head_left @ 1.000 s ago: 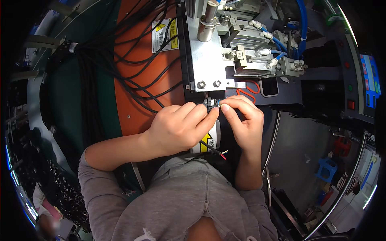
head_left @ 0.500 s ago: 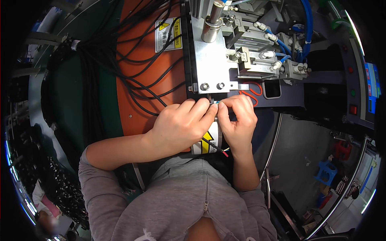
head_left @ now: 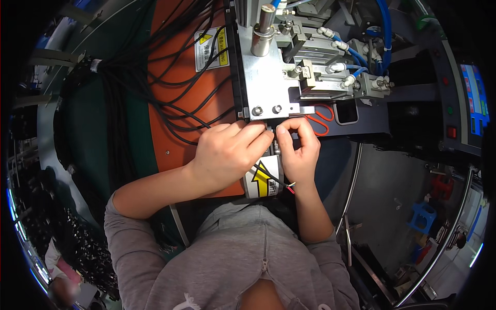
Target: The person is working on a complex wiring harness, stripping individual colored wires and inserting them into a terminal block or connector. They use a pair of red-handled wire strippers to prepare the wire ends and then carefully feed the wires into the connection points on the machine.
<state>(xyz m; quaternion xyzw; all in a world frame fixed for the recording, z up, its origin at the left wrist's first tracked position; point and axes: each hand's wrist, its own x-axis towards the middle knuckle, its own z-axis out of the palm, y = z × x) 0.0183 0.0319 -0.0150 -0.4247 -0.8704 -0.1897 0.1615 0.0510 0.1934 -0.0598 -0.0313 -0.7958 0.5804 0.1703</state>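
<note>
Left hand (head_left: 227, 150), one: fingers bunched, closure and hold hidden. Right hand (head_left: 301, 147), one: thumb and forefinger curled close, pinch uncertain. Black cable (head_left: 272, 177), one end below the fingers: coloured wires (head_left: 290, 189) exposed, apparently unconnected; remaining work unclear. Right of fingers: scissors (head_left: 324, 120), one pair. Above: metal plate (head_left: 266, 82), one.

The worktop (head_left: 175, 151) is orange-red beside a dark green surface (head_left: 138, 150), with a white-and-yellow warning label (head_left: 212, 49) and black cables (head_left: 114, 119) across both. Near plain grey sleeves (head_left: 130, 245), a white label (head_left: 262, 188) bears a black-edged yellow arrow, and a black cord (head_left: 269, 176) ends in red and whitish wires (head_left: 290, 190). The machine plate (head_left: 266, 85) is silver, its tubes (head_left: 385, 32) blue, the scissor handles (head_left: 322, 134) orange-red.
</note>
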